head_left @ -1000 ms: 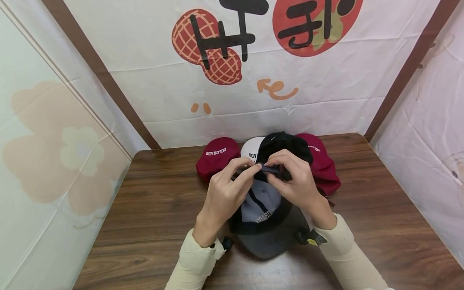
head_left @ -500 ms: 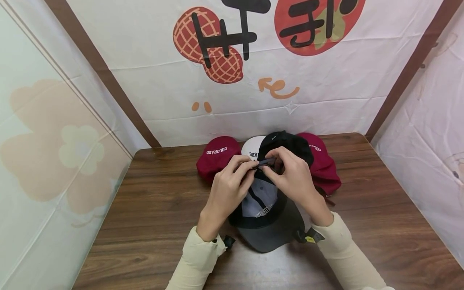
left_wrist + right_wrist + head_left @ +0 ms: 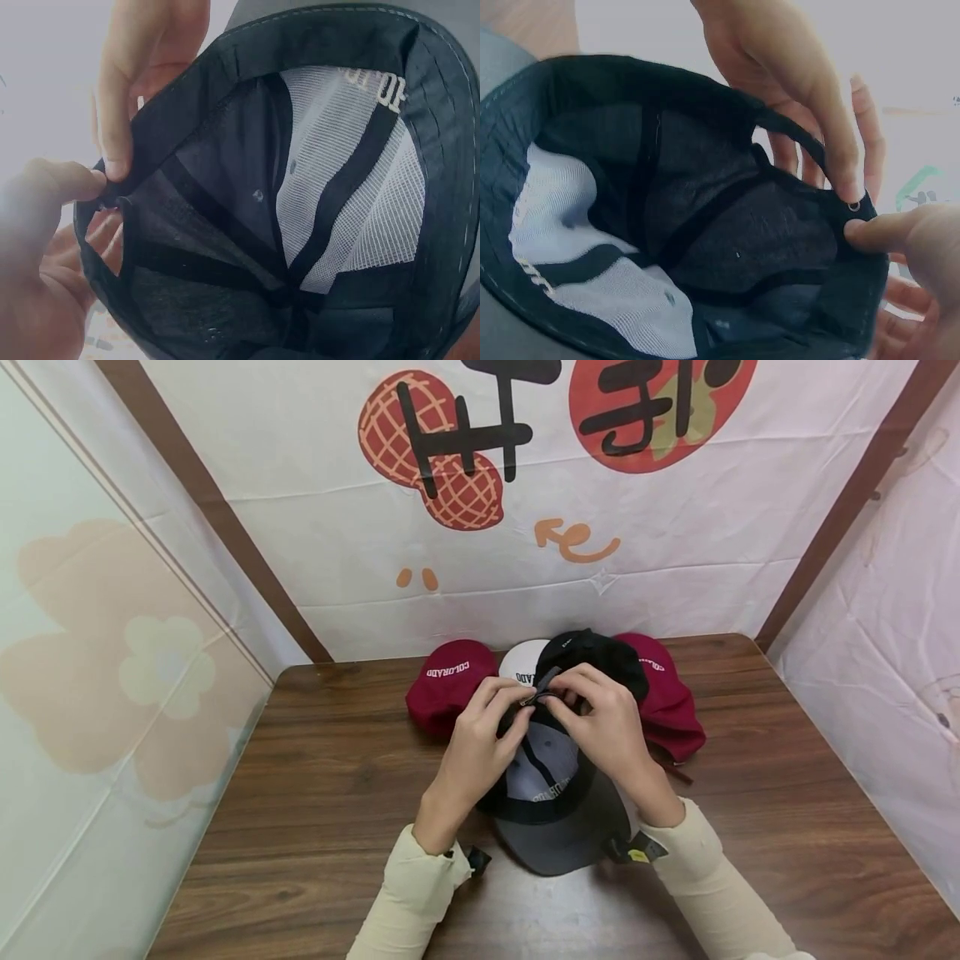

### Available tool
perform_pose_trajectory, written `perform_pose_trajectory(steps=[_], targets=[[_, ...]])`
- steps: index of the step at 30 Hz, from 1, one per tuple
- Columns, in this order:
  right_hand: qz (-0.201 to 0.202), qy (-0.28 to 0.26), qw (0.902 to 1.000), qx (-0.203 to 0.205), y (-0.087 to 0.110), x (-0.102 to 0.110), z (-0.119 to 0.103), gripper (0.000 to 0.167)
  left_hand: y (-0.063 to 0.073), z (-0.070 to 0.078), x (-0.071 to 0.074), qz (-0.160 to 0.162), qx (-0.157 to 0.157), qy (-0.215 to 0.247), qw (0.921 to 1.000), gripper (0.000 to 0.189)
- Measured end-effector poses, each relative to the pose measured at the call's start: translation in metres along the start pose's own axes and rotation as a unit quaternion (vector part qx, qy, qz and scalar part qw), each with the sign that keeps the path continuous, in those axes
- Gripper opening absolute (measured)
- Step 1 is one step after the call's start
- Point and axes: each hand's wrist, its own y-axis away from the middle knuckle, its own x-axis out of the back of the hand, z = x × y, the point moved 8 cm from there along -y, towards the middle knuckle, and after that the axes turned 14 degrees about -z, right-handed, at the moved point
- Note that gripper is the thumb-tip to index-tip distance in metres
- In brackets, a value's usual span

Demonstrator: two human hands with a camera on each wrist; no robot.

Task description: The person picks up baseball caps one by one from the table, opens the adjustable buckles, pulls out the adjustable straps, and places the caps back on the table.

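A baseball cap (image 3: 543, 768) with a dark grey brim is held with its inside facing up. Its pale mesh front (image 3: 322, 180) and black lining (image 3: 735, 217) show in the wrist views, with lettering showing at the front. At the cap's back, my left hand (image 3: 476, 739) pinches the adjusting strap at its fastening. My right hand (image 3: 609, 718) pinches the same strap (image 3: 550, 678) from the other side, its free end sticking up between the hands. In the right wrist view, a small metal eyelet (image 3: 855, 205) shows between fingertip and thumb.
Behind the hands stand a maroon cap (image 3: 450, 689), a white cap (image 3: 521, 660), a black cap (image 3: 596, 652) and another maroon cap (image 3: 667, 702). They sit along the back of the wooden table (image 3: 337, 777), against a printed cloth wall (image 3: 337, 560). Dark devices sit at both wrists.
The strap end has swung from lying sideways to pointing up between the fingers. The held cap's brim has shifted slightly away from me. Both hands keep pinching at the cap's back.
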Motion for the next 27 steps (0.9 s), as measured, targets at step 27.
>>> perform_pose_trajectory(steps=[27], targets=[[0.004, 0.03, 0.9924, 0.119, 0.002, -0.01, -0.021, 0.006, 0.002, -0.01, 0.002, 0.028, 0.084, 0.073, 0.9934, 0.004]])
